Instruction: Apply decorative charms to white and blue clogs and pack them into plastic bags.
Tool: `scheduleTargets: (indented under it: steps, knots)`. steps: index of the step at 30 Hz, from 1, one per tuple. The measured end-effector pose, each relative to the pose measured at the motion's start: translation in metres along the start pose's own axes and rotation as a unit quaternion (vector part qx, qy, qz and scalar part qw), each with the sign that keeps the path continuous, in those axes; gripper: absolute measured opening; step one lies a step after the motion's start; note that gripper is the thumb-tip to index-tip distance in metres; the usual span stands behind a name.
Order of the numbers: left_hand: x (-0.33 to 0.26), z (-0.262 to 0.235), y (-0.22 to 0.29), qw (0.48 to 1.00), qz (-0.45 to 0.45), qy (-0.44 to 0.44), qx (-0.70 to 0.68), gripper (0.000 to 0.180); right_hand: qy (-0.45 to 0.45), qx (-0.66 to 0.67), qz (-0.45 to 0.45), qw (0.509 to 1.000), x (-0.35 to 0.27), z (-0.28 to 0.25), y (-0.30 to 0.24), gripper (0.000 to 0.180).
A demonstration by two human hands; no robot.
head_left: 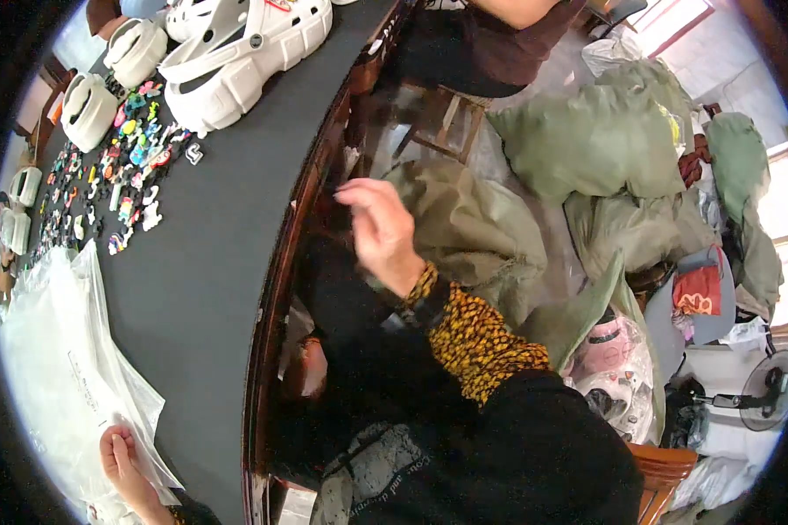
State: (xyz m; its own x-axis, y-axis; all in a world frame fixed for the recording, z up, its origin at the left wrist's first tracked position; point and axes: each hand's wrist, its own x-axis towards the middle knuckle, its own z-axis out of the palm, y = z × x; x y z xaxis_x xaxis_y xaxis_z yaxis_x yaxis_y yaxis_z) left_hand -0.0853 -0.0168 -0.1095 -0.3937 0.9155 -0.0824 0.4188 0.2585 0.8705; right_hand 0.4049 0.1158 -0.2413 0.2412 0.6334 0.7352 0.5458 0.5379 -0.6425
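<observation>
My left hand (123, 462) pinches the edge of a clear, frosted plastic bag (70, 350) that lies on the dark table at the lower left. My right hand (383, 232), in a black sleeve with a yellow-patterned cuff, is raised just past the table's wooden edge. Its fingers are loosely bent and apart, slightly blurred, with nothing seen in them. Beyond the bag lies a spread of small colourful shoe charms (131, 166). White foam clogs (245, 66) stand behind the charms, and one white charm (194, 153) sits a little apart.
The dark table (188, 332) ends at a wooden rim (276, 271). Large green sacks (595, 131) fill the floor at the right; an open one holds pink plastic-wrapped items (617, 359). A fan (770, 389) stands far right. Another person (517, 39) sits at the top.
</observation>
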Motion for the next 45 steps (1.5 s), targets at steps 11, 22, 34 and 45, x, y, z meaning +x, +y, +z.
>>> scheduleTargets:
  steps: [11,22,34,45]
  knots:
    - [-0.017,0.002,0.028,0.979,-0.001,-0.002,0.203,0.026,-0.186,-0.288,0.491,0.801,-0.229,-0.118,0.233,0.035]
    - [-0.085,0.117,0.112,0.899,0.218,0.036,0.379,0.02,-0.267,-0.4,0.657,0.581,-0.296,-0.139,0.247,0.058]
    - [-0.088,0.202,0.125,0.866,0.299,-0.016,0.401,0.017,-0.29,-0.523,0.524,0.606,-0.305,-0.159,0.311,0.03]
    - [-0.091,0.214,0.136,0.872,0.265,0.018,0.41,0.015,-0.102,-0.279,0.677,0.674,-0.302,-0.199,0.332,0.039]
